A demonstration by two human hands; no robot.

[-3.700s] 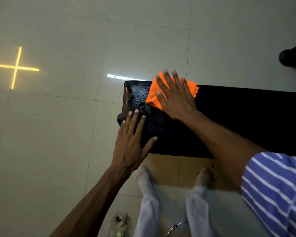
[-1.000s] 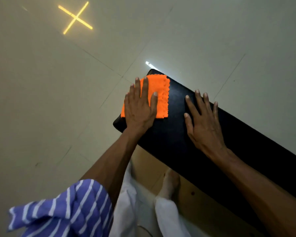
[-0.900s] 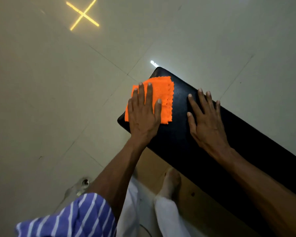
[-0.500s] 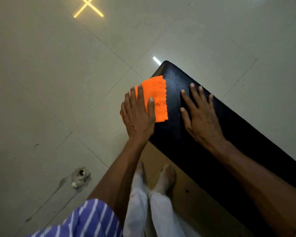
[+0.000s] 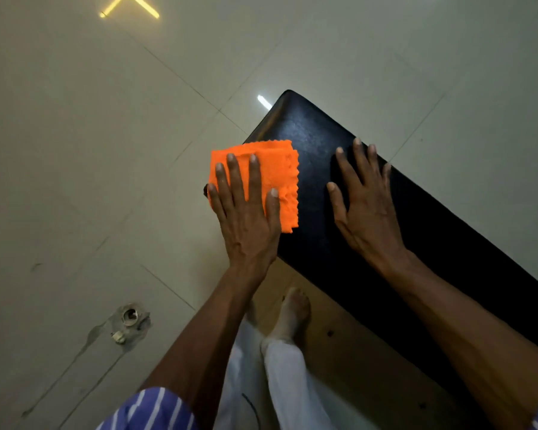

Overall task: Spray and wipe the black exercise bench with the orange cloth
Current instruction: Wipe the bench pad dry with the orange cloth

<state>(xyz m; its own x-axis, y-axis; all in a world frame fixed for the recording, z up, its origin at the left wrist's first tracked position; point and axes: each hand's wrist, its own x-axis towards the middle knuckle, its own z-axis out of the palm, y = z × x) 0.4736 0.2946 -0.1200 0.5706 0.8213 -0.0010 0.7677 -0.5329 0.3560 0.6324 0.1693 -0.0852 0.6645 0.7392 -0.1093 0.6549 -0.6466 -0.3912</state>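
Note:
The black exercise bench (image 5: 448, 243) runs from the upper middle down to the lower right. A folded orange cloth (image 5: 277, 169) lies at the bench's near left edge and partly overhangs it. My left hand (image 5: 246, 212) presses flat on the cloth with the fingers spread. Beside it, my right hand (image 5: 367, 206) rests flat on the bench top, apart from the cloth and holding nothing. The bench's end (image 5: 302, 119) looks dull, with no visible droplets. No spray bottle is in view.
Pale floor tiles surround the bench. A small round floor fitting (image 5: 129, 318) sits at the lower left. My feet (image 5: 292, 311) stand close under the bench's near side. A yellow light reflection (image 5: 128, 4) shows at the top.
The cloth went from my right hand to my left. In the last second my left hand slid it from the bench end toward the near left edge. My right hand stayed flat.

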